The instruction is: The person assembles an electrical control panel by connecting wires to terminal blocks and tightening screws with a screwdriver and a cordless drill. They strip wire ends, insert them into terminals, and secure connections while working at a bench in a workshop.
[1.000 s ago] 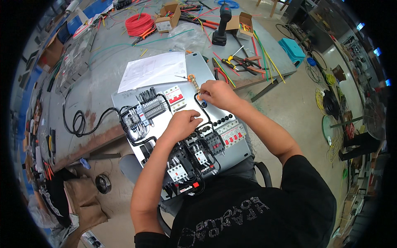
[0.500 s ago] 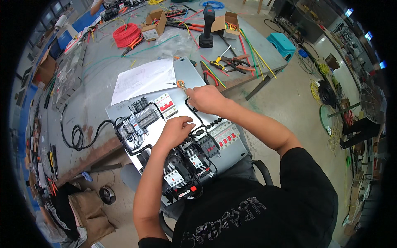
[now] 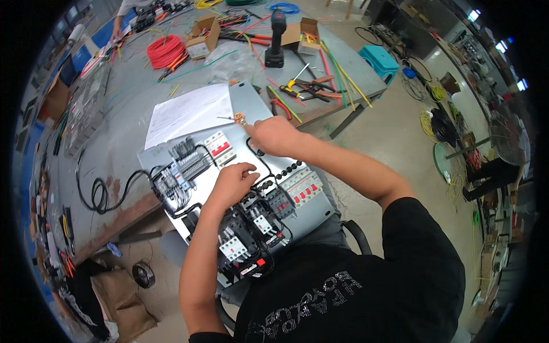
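A grey metal panel (image 3: 246, 102) with wired electrical parts lies tilted across my lap and the table edge. My right hand (image 3: 273, 136) is closed at its upper part, on a small orange-and-brass tool (image 3: 239, 118) with a thin dark shaft pointing left. My left hand (image 3: 233, 184) is closed with curled fingers above the middle of the panel; what they hold, if anything, is hidden. A black wire bundle (image 3: 264, 162) runs between my hands. Around them sit a terminal block (image 3: 191, 164), a red-switched breaker (image 3: 218, 145), a breaker row (image 3: 304, 188) and contactors (image 3: 233, 248).
White paper (image 3: 186, 111) lies over the panel's far-left part. Beyond are pliers (image 3: 317, 90), a cordless driver (image 3: 275, 40), a red wire coil (image 3: 166, 52) and an open box (image 3: 309, 37). A teal stool (image 3: 380, 61) stands at right. Another person's hand (image 3: 117, 31) shows far left.
The whole view has shifted a little, so everything appears slightly further left. My hands keep nearly the same places on the panel. The other person's hand has come further into view.
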{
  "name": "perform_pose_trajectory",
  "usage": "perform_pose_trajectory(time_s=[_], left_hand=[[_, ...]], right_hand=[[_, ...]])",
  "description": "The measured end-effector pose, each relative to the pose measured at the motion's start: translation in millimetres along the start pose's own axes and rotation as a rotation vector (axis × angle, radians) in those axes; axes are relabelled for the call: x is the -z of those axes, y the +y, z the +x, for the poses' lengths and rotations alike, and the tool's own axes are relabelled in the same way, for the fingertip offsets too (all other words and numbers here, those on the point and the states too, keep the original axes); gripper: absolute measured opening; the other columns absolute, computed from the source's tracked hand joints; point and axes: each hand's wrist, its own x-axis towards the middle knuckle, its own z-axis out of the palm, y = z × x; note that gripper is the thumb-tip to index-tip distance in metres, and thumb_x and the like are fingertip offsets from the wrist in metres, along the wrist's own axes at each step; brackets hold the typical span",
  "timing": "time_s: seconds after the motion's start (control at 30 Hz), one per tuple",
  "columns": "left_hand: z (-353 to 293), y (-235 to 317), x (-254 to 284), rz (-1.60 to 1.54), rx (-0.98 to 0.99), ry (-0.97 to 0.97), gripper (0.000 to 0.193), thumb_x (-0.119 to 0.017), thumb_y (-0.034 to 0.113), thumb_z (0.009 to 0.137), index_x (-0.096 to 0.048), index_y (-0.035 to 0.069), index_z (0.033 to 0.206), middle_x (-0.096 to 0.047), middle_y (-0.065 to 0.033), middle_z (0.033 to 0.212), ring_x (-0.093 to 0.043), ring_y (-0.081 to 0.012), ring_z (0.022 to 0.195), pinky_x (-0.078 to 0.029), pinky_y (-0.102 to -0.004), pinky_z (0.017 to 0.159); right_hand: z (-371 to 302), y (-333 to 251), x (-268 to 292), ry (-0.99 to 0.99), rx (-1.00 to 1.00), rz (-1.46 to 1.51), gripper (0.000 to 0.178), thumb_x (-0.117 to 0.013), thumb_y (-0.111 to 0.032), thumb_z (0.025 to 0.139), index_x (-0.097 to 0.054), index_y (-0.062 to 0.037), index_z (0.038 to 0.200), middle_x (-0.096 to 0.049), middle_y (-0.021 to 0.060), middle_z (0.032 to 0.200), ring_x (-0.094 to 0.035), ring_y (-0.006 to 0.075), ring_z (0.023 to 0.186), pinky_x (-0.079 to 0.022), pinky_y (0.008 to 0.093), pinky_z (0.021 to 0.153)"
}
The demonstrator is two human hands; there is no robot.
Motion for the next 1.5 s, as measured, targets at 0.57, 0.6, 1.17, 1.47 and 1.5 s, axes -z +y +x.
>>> perform_pose_trajectory(time_s=[0.57, 0.6, 1.17, 1.47, 1.5], left_hand=[[-1.8, 5.0, 0.6, -0.046, 0.100, -0.028, 0.036, -0.076, 0.025, 0.096, -0.076, -0.001, 0.120, -0.075, -0.0149, 0.087, -0.071, -0.0243, 0.075, -0.057, -0.0369, 0.074], [-1.4, 4.9, 0.7, -0.041, 0.098, -0.029, 0.036, -0.076, 0.026, 0.096, -0.076, -0.001, 0.120, -0.075, -0.0150, 0.087, -0.071, -0.0247, 0.075, -0.057, -0.0371, 0.074], [0.4, -0.4, -0.8, -0.010, 0.053, -0.031, 0.035, -0.073, 0.023, 0.099, -0.074, -0.003, 0.123, -0.076, -0.0097, 0.085, -0.070, -0.0145, 0.068, -0.056, -0.0309, 0.068], [-0.5, 8.9, 2.5, -0.021, 0.089, -0.055, 0.036, -0.073, 0.023, 0.099, -0.074, -0.003, 0.123, -0.075, -0.0100, 0.086, -0.070, -0.0146, 0.068, -0.057, -0.0308, 0.068], [-2.7, 14.3, 2.3, -0.089, 0.159, -0.051, 0.035, -0.076, 0.025, 0.096, -0.076, 0.000, 0.121, -0.076, -0.0153, 0.087, -0.071, -0.0245, 0.075, -0.057, -0.0372, 0.074]], right_hand=[[1.0, -0.3, 2.9, -0.106, -0.118, 0.109, 0.029, -0.071, -0.024, 0.096, -0.067, -0.0006, 0.112, -0.075, 0.0206, 0.093, -0.074, 0.0420, 0.092, -0.057, 0.0540, 0.082], [0.4, 0.2, 1.0, -0.080, -0.106, 0.093, 0.030, -0.070, -0.025, 0.095, -0.069, -0.0007, 0.112, -0.075, 0.0206, 0.091, -0.074, 0.0419, 0.090, -0.058, 0.0540, 0.080], [6.3, -3.4, -0.8, -0.082, -0.060, -0.088, 0.043, -0.073, -0.041, 0.094, -0.076, -0.0019, 0.110, -0.073, 0.0184, 0.093, -0.075, 0.0364, 0.085, -0.059, 0.0496, 0.073], [0.8, -1.6, -3.8, 0.019, -0.079, -0.041, 0.043, -0.075, -0.046, 0.091, -0.076, -0.0049, 0.105, -0.070, 0.0171, 0.088, -0.073, 0.0356, 0.080, -0.058, 0.0472, 0.069], [-1.2, -1.6, 0.8, -0.029, -0.096, -0.040, 0.043, -0.075, -0.046, 0.091, -0.077, -0.0051, 0.105, -0.070, 0.0172, 0.088, -0.073, 0.0358, 0.080, -0.058, 0.0476, 0.069]])
